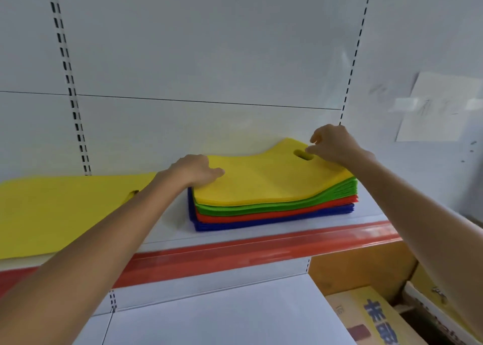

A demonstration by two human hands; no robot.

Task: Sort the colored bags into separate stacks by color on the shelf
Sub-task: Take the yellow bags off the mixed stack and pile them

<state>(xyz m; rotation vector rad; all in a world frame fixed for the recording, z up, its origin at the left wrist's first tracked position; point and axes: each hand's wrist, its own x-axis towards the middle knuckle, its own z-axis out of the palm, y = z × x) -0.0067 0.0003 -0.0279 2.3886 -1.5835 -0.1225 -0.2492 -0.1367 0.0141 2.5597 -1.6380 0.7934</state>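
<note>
A mixed stack of flat bags lies on the white shelf (371,214): yellow bags (264,180) on top, then green bags (334,191), red bags (261,215) and blue bags (261,224) at the bottom. My left hand (194,169) grips the left edge of the top yellow bag, thumb on top. My right hand (333,143) pinches the far right end of that bag beside its handle slot (303,155), and that end is lifted. A separate yellow bag (57,211) lies flat on the shelf to the left, partly under my left forearm.
The shelf has a red front strip (235,253) and a white back panel with slotted uprights (75,109). A lower white shelf (222,318) sits below. Cardboard boxes (376,318) stand at the lower right. A paper sheet (439,109) hangs on the right wall.
</note>
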